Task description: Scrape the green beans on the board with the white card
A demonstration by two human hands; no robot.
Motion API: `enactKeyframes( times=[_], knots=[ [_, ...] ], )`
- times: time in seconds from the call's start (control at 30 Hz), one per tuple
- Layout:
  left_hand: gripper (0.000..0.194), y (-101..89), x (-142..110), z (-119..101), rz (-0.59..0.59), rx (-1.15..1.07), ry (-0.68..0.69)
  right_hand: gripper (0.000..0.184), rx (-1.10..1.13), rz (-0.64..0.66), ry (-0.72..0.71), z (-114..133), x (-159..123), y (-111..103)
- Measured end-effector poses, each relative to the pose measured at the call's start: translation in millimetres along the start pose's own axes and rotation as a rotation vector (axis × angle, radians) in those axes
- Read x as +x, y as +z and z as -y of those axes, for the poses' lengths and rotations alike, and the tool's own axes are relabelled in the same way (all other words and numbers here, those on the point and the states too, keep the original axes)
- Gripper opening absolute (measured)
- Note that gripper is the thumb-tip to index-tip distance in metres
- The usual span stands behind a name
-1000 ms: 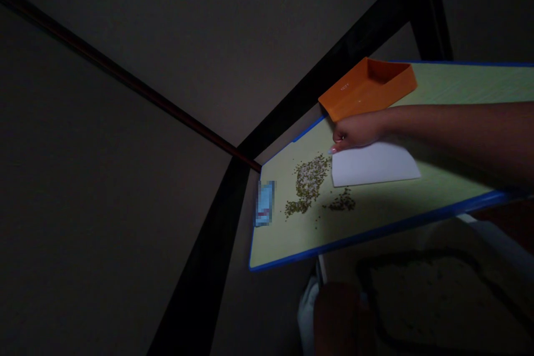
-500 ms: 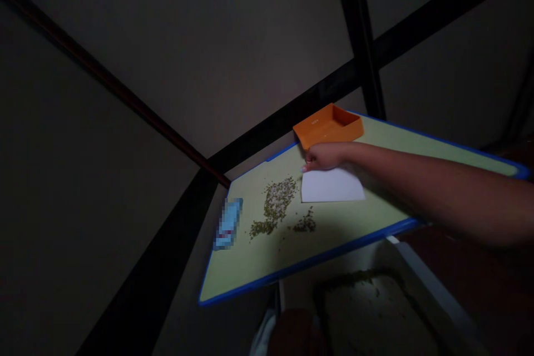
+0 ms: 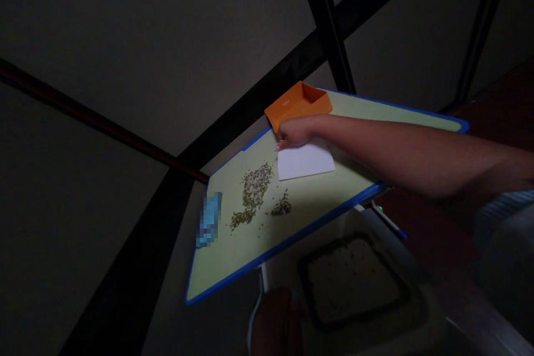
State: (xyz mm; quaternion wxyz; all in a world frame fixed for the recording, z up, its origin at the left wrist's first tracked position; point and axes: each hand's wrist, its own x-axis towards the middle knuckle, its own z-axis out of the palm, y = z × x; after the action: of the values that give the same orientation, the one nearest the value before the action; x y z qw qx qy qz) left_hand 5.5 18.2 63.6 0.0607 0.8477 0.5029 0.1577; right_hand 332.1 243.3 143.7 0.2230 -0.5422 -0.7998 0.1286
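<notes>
My right hand reaches across a pale green board with a blue rim. Its fingers are closed on the top edge of a white card that lies flat on the board. Left of the card lies a scatter of small green-brown grains, with a smaller heap below it. An orange scoop tray sits just behind my hand at the board's far edge. My left hand is not in the picture.
A blurred blue patch marks the board's left edge. Below the board stands a white basin with a dark tray of grains in it. Dark beams cross the dim floor behind.
The view has swung, so the board sits further left and lower in the picture. My right hand has stayed on the card's top edge, and the grains lie as before.
</notes>
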Motion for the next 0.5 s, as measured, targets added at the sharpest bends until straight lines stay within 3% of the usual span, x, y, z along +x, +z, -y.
enactKeyframes(
  times=[0.2,0.5],
  knots=[
    [0.044,-8.2,3,-11,0.127,-0.062,-0.058,0.042,0.009,0.012,0.017,5,-4,8],
    [0.039,-6.6,4,-13,0.072,-0.128,-0.052,0.039,0.009,0.061,0.0,7,2,11]
  ],
)
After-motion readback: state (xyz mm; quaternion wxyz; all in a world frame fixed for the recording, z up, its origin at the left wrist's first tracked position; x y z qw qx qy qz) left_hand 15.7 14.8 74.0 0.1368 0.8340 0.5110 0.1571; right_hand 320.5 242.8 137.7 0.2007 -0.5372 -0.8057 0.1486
